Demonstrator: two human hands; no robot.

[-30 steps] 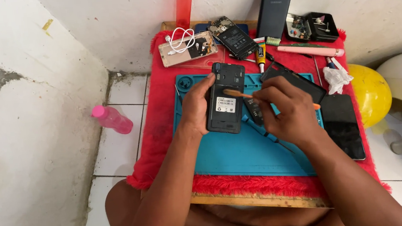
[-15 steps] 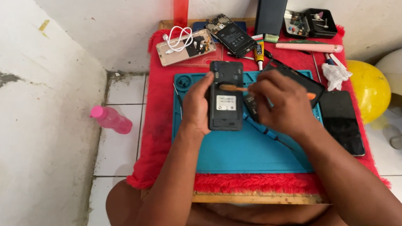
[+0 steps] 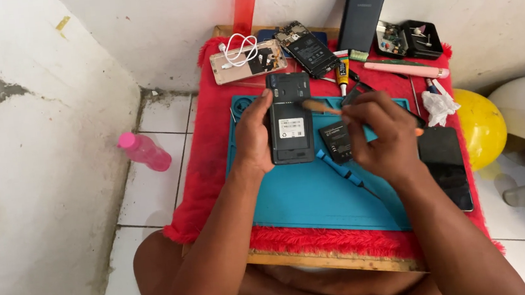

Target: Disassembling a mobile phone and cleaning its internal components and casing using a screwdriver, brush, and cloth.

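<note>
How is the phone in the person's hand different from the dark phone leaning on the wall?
The held phone lies flat over the blue mat, gripped by the left hand; the leaning phone stands propped against the wall, untouched. The held phone has its back cover off, showing a white label; the leaning phone keeps its smooth back on. Both are dark, slim rectangles.

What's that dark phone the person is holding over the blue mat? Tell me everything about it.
The opened phone is a dark, flat rectangle with its back cover off, showing a black battery with a white label and a camera section at its top end. It lies lengthwise above the blue mat. The left hand grips its left edge; the right hand points a thin tool at its upper part.
</note>
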